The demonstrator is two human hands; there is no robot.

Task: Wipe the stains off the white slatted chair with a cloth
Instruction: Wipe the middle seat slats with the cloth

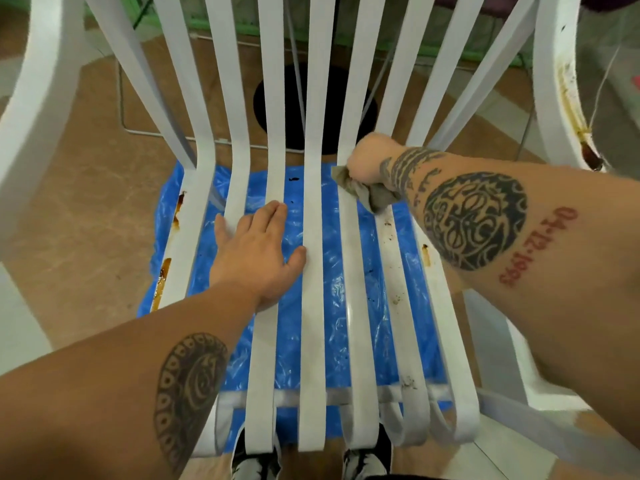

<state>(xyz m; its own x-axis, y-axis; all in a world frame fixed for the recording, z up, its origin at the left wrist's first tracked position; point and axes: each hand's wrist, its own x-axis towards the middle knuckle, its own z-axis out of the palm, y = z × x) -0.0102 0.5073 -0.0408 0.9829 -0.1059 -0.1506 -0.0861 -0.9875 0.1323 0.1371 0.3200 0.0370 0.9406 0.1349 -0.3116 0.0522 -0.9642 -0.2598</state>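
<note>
White slatted chair [313, 306] sits in front of the person, seat mid-view, w/ a blue plastic sheet [291, 341] on the floor under the seat. Right hand [367, 161] is fisted round a grey cloth [377, 199], bunched up, at the back of the seat where the slats bend up into the backrest, just right of the seat's centre slat. Left hand [258, 251] lies flat, fingers straight & close together, holding nothing, palm down on two slats left of the seat's centre, prob. bracing. Brown stains [391, 237] show on the slats near the seat's right side. There are more on the seat's left edge & down the right armrest [571, 109], so plenty left to wipe, I'd judge. Handling: cloth looks soft, limp & light, so best kept wadded in the fist so a thick pad meets the slat, not a loose corner. Chair looks like moulded plastic: light & smooth. Slats prob. flex under pressure & the whole chair could skid on the floor. Brace across several seat slats or on an armrest, not on one thin slat.
</note>
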